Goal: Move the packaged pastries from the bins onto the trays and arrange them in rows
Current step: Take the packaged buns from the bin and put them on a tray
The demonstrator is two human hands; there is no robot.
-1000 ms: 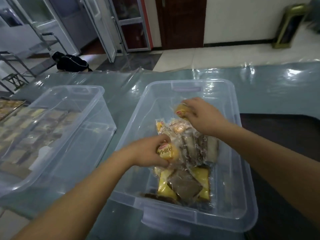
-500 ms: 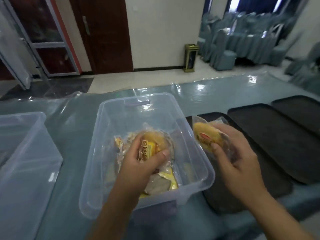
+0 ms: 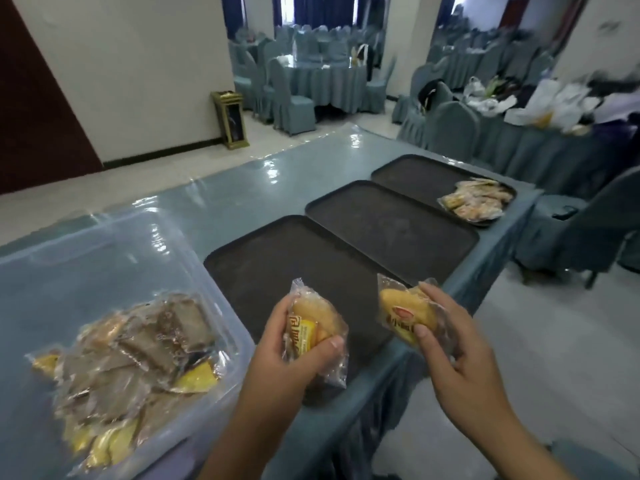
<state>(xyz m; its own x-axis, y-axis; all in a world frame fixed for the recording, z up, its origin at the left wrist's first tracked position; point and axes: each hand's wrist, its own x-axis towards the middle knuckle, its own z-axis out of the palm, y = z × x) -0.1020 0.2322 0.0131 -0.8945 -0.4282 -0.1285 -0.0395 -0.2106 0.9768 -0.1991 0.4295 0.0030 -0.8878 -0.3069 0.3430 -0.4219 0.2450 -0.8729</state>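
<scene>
Low centre of the frame, the left hand [image 3: 298, 355] grips one wrapped pastry [image 3: 313, 329] above the nearest tray [image 3: 249, 271]; the right hand [image 3: 446, 355] pinches another pastry [image 3: 407, 315] above that tray's right edge. The bare tray surface lies straight ahead, the left hand nearer.

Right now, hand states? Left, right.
Left hand: grips a packaged pastry.
Right hand: grips a second packaged pastry.
</scene>
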